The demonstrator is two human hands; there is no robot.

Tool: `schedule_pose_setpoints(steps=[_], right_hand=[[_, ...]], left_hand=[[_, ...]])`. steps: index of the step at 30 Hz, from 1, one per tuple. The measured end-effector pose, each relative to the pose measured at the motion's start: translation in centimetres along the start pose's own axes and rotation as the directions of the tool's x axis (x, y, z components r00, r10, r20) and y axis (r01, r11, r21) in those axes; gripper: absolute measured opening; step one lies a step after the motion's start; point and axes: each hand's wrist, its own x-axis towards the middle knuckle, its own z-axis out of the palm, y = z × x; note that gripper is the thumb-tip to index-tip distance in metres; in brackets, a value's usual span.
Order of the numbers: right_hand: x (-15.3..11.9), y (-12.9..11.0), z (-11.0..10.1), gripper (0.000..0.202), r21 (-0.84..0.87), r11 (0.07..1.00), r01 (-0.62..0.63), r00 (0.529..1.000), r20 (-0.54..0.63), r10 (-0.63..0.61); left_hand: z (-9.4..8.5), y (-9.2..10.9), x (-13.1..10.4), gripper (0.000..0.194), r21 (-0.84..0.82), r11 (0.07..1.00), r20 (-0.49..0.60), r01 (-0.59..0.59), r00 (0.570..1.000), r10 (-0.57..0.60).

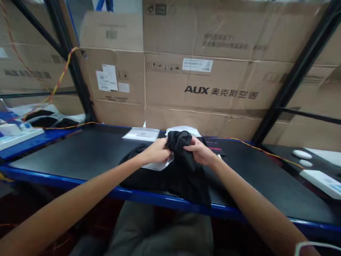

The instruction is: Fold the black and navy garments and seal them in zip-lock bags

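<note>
A black cloth (183, 174) lies bunched on the dark tabletop, part of it raised between my hands and part draped over the front edge. On its left side my left hand (158, 151) is closed round a gathered fold. My right hand (198, 151) pinches the fabric from the right with bent fingers. A white plastic piece (157, 166), perhaps a bag, shows under my left hand; whether that hand grips it too, I cannot tell. Behind the cloth lie a flat clear-white packet (141, 134) and another white packet (183, 130), partly covered by it.
Large cardboard sheets (165, 85) stand behind the table (80, 153), between black metal posts. A dark printed box (214, 145) lies right of my hands. Twisted red-yellow wires (61, 76) hang at left. White boxes (322, 181) sit far right, more items far left.
</note>
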Motion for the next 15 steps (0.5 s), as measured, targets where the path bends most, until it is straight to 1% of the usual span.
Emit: schedule_pose_setpoints(steps=[2,4,5,6,7,8,9,10,11,13,14,15], right_hand=[[0.2,0.4,-0.2,0.053,-0.07,0.998,-0.005,0.999,0.035,0.008],[0.4,0.7,-0.2,0.049,-0.255,0.967,0.008,0.996,0.087,0.015],[0.5,0.8,-0.1,0.047,-0.372,0.928,0.034,0.994,0.113,0.009],[0.6,1.0,0.1,0.044,-0.481,0.874,0.072,0.991,0.132,-0.009],[0.7,1.1,0.5,0.04,-0.562,0.819,0.114,0.989,0.142,-0.041],[0.8,1.2,0.9,0.036,-0.6,0.786,0.15,0.987,0.139,-0.083],[0.9,1.3,1.3,0.033,-0.595,0.786,0.171,0.985,0.118,-0.125],[1.0,1.5,1.8,0.031,-0.551,0.816,0.171,0.985,0.074,-0.157],[1.0,1.6,2.3,0.031,-0.481,0.863,0.157,0.985,0.01,-0.174],[1.0,2.0,3.0,0.033,-0.338,0.932,0.13,0.976,-0.123,-0.181],[1.0,2.2,3.2,0.033,-0.306,0.943,0.132,0.965,-0.179,-0.193],[0.9,2.4,3.3,0.033,-0.32,0.936,0.146,0.95,-0.219,-0.223]], left_hand=[[-0.7,0.5,-0.2,0.012,-0.045,0.999,-0.111,0.013,0.994,-0.018],[-1.1,1.0,-0.7,0.013,-0.034,0.999,-0.212,-0.021,0.977,0.013],[-1.2,1.1,-1.0,0.013,0.02,0.998,-0.231,-0.055,0.971,0.058],[-1.0,1.3,-1.3,0.014,0.113,0.989,-0.226,-0.097,0.967,0.121],[-0.7,1.3,-1.7,0.015,0.231,0.963,-0.198,-0.138,0.963,0.185],[-0.3,1.4,-2.1,0.016,0.352,0.921,-0.16,-0.168,0.958,0.236],[0.2,1.4,-2.5,0.018,0.454,0.872,-0.125,-0.185,0.955,0.267],[0.7,1.5,-2.8,0.02,0.525,0.831,-0.101,-0.183,0.956,0.275],[1.2,1.6,-3.1,0.021,0.562,0.809,-0.089,-0.171,0.96,0.265],[1.9,2.0,-3.4,0.02,0.537,0.83,-0.078,-0.149,0.971,0.225],[2.2,2.3,-3.5,0.018,0.491,0.858,-0.073,-0.147,0.975,0.209],[2.4,2.7,-3.5,0.016,0.438,0.886,-0.066,-0.151,0.978,0.2]])
